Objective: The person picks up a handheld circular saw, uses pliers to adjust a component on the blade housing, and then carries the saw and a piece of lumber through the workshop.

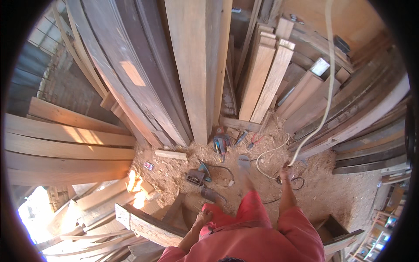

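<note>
My right hand [286, 174] grips a pale cord [323, 118] that hangs from above. My left hand [204, 216] is closed beside my red trouser leg [248, 209]; what it holds, if anything, I cannot make out. In front of my feet, a dark green power planer [196, 175] lies in wood shavings. Beyond it are a blue and red power tool [221, 142], a slim blue hand tool [240, 139] and red-handled pliers [253, 141]. Loops of pale cord [258, 161] and dark cable lie on the floor around my right foot.
Tall planks [187, 65] lean ahead, with shorter boards [262, 78] right of them. More stacked timber [70, 155] lines the left and dark boards [371, 153] the right. A rough board [144, 225] is by my left arm; offcuts [100, 209] pile in sunlight at lower left.
</note>
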The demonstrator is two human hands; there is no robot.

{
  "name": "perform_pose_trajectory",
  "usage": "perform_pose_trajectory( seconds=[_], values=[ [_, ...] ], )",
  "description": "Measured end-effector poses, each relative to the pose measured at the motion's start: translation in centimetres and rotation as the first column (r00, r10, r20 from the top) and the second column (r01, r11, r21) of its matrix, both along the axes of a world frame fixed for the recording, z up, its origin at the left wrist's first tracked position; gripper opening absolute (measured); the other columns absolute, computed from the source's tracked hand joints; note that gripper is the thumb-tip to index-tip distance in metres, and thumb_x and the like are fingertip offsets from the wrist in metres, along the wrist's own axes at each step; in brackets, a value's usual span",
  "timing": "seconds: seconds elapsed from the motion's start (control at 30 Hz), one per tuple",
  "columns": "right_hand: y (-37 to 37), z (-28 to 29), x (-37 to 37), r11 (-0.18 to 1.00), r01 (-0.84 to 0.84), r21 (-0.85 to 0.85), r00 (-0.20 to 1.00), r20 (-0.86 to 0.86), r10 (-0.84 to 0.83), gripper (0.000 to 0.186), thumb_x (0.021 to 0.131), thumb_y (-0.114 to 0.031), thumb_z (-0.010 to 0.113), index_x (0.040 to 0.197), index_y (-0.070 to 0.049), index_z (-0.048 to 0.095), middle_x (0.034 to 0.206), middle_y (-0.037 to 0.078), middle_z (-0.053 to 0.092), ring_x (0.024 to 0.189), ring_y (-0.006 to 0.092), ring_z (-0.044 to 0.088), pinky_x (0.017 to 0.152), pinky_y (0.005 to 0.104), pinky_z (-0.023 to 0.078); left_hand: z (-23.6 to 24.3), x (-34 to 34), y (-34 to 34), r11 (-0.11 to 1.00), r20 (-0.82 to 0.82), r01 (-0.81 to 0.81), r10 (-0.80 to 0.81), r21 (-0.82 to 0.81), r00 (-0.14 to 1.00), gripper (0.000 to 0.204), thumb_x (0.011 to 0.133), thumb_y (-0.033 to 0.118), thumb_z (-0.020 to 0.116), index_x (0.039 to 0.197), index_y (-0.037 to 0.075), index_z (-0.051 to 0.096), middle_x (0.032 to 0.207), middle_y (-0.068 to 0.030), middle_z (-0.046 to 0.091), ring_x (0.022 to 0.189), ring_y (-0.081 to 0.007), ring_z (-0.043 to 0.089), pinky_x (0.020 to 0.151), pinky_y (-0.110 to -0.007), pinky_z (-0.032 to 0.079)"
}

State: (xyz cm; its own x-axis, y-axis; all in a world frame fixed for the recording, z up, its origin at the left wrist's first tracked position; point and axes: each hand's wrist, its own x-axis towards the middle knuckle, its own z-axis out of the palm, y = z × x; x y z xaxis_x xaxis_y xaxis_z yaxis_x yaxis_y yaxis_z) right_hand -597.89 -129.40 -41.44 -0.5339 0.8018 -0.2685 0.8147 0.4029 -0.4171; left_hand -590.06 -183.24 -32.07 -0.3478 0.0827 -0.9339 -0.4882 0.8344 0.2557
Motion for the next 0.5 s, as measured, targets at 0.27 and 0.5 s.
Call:
perform_pose_trajectory(
  seconds=[0.27, 0.5],
  values=[
    [-10.8, 6.0, -2.7, 0.812, -0.540, 0.221, 0.810, -0.128, 0.573, 0.027, 0.093, -0.029, 0.051, 0.101, -0.007, 0.065, 0.087, 0.019, 0.067, 0.078, 0.0311, 0.066, 0.069, 0.0362, 0.052, -5.6, -4.4, -8.2, 0.919, -0.384, 0.390, -0.339, 0.062, 0.859, 0.056, 0.091, 0.043, 0.052, 0.134, 0.007, 0.051, 0.129, -0.0269, 0.056, 0.120, -0.0355, 0.055, 0.099, -0.043, 0.046],
    [-16.8, 7.6, 6.6, 0.786, -0.530, -0.318, 0.842, -0.091, 0.531, 0.037, 0.092, -0.034, 0.048, 0.098, -0.002, 0.066, 0.095, 0.018, 0.069, 0.090, 0.0354, 0.067, 0.084, 0.0420, 0.051, -5.9, -5.8, -13.3, 0.817, -0.792, 0.530, -0.472, -0.228, 0.388, 0.018, 0.088, 0.018, 0.056, 0.080, 0.006, 0.066, 0.078, -0.0048, 0.063, 0.068, -0.0205, 0.057, 0.065, -0.036, 0.047]
  ],
)
